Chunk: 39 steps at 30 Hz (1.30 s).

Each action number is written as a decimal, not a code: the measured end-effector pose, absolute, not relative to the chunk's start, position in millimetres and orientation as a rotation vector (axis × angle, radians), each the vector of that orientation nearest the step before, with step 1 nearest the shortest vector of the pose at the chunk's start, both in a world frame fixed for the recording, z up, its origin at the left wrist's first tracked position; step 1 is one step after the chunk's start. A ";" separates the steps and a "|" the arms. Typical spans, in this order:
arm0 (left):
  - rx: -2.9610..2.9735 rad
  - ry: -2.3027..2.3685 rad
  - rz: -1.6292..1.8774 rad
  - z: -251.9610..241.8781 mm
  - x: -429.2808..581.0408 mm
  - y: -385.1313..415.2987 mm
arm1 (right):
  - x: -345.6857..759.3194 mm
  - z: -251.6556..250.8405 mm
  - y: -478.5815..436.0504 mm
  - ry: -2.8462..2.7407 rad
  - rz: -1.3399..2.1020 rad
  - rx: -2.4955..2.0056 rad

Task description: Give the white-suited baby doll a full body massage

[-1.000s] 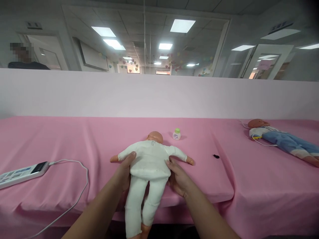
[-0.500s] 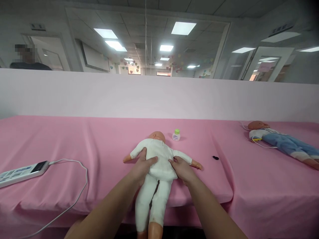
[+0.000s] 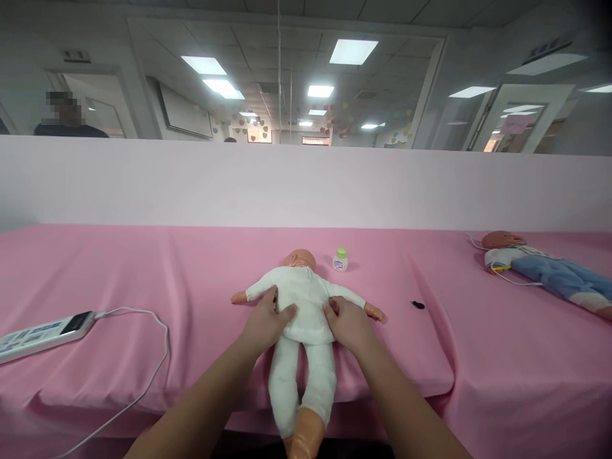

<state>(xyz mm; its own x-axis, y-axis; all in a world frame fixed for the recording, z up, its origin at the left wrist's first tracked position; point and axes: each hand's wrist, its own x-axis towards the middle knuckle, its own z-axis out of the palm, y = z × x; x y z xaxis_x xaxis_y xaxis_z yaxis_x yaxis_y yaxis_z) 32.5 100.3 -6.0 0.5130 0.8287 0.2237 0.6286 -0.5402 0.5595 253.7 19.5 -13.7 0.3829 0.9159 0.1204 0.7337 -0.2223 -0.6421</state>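
A baby doll (image 3: 306,312) in a white top and white trousers lies on the pink cloth (image 3: 210,268), its head away from me and its arms spread. My left hand (image 3: 268,320) grips the left side of the doll's waist, thumb on the front of the top. On the other side my right hand (image 3: 348,322) holds the doll's waist, thumb on the cloth and fingers curled. One lower leg crosses over the other near the front edge. Beyond the doll's shoulder stands a small bottle with a green cap (image 3: 340,260).
A white device (image 3: 45,335) with a cable lies at the left. A small black object (image 3: 417,305) is right of the doll. Another doll (image 3: 549,271) in blue trousers lies at far right. Behind the low white wall (image 3: 296,185), a person (image 3: 69,118) shows at left.
The doll's body has straightened slightly and its legs have shifted right, the feet now overlapping. Both my hands keep hold of its waist.
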 end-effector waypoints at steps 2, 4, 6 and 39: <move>2.254 1.388 0.743 8.5 27.1 87.5 | 252.9 -14.2 10.7 -1.414 0.322 -1.977; 2.408 1.364 0.765 20.1 21.8 72.7 | 249.5 -15.1 -1.7 -1.457 0.242 -1.895; 2.626 1.198 0.699 25.6 16.8 58.9 | 243.7 -16.1 -16.8 -1.549 0.205 -1.783; 2.751 0.948 0.329 25.2 22.7 76.7 | 225.9 -0.7 -9.2 -1.846 0.516 -1.670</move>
<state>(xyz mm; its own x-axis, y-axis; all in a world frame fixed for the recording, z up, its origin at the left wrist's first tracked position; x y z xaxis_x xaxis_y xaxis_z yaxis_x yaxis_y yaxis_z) 22.7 76.7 25.2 0.7677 0.6252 0.1405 0.5776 -0.7701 0.2707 225.9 -9.2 -0.7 -0.0378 0.9853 0.1663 0.7560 0.1370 -0.6401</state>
